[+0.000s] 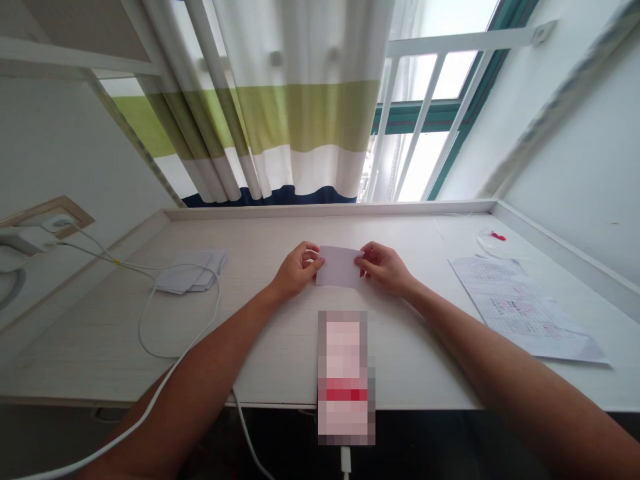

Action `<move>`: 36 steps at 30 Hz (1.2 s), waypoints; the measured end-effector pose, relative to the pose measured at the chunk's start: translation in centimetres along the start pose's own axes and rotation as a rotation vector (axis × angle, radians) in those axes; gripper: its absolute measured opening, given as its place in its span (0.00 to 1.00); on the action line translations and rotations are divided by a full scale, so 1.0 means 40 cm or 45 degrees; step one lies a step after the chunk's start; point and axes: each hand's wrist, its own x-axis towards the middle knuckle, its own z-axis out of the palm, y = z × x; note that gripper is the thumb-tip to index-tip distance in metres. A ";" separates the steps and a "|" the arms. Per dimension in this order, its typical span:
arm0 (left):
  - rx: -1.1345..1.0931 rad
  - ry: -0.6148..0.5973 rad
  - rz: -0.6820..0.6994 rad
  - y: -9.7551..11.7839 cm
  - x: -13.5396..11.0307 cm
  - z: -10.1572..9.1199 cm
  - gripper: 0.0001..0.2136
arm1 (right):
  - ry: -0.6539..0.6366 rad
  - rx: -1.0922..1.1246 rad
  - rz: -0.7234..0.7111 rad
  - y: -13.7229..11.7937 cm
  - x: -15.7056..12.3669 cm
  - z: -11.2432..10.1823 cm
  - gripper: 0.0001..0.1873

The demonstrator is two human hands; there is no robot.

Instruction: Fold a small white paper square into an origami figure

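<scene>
Small white paper slip (340,265): centre of frame, flat on pale counter (280,347), held between both hands. Left hand (296,270): fingers (311,252) curled, pinching slip's left edge. Right hand (384,268): fingers (364,261) pressed together, pinching slip's right edge. Blurred phone (346,377): lower centre, just below slip, overhanging counter's near edge. Stack of white papers (193,272): centre left, under white cable (150,313). Printed sheet (520,307): right of frame, well apart. Striped curtain (280,113): top centre.
</scene>
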 end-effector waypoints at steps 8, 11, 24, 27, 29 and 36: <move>-0.177 0.067 -0.067 0.028 -0.004 0.006 0.24 | -0.187 0.426 0.155 -0.030 -0.017 0.005 0.22; -0.228 -0.038 -0.139 0.029 -0.010 0.012 0.24 | -0.189 0.520 0.213 -0.039 -0.021 0.007 0.23; -0.541 -0.211 -0.234 0.049 -0.019 -0.005 0.13 | -0.159 0.628 0.234 -0.067 -0.028 -0.002 0.10; -0.491 -0.214 -0.204 0.050 -0.020 -0.005 0.13 | -0.218 0.574 0.222 -0.075 -0.030 -0.009 0.12; -0.347 -0.169 -0.150 0.045 -0.020 0.000 0.13 | -0.239 0.543 0.205 -0.074 -0.030 -0.008 0.12; -0.157 -0.290 -0.026 0.041 -0.034 0.026 0.18 | -0.361 0.354 0.248 -0.056 -0.027 0.007 0.18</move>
